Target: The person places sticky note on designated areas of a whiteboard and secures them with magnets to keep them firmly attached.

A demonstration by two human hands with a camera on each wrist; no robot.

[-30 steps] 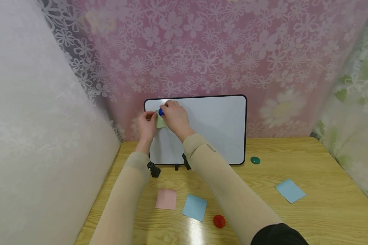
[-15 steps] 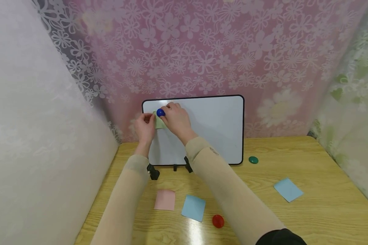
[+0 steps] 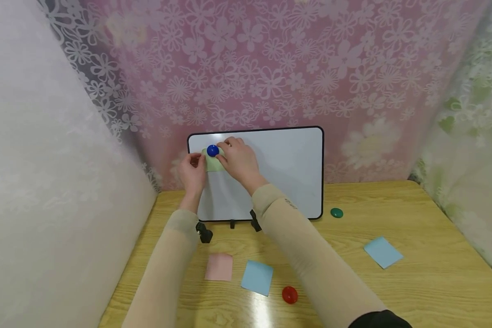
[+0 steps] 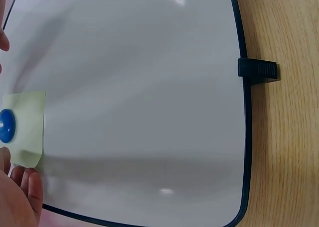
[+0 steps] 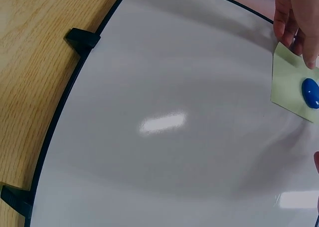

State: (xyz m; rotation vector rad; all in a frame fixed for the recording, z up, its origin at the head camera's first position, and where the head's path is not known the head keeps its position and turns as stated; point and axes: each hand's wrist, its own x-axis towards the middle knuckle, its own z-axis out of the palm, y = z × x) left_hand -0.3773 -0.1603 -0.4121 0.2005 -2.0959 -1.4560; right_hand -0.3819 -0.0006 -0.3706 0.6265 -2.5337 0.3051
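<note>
A pale green sticky note (image 3: pixel 214 164) lies against the upper left of the whiteboard (image 3: pixel 287 173), a round blue magnet (image 3: pixel 212 151) on its upper part. My left hand (image 3: pixel 193 173) pinches the note's left edge; in the right wrist view its thumb is in front and other fingers reach behind the paper (image 5: pixel 289 82). Just right of the magnet is my right hand (image 3: pixel 239 159), thumb and forefinger parted with nothing between them. The left wrist view shows a gap between the right fingertips (image 4: pixel 4 40) and the magnet (image 4: pixel 7 126).
On the wooden table (image 3: pixel 332 255) lie a pink note (image 3: pixel 219 267), a blue note (image 3: pixel 257 278) and a red magnet (image 3: pixel 289 295). Farther right are a green magnet (image 3: pixel 336 212) and another blue note (image 3: pixel 383 252). Small black feet (image 3: pixel 232 224) support the board; floral curtains surround the table.
My right hand has let go of the blue magnet and shifted slightly right, leaving the magnet on the green note. My left hand stays at the note's edge. The head view has drifted slightly.
</note>
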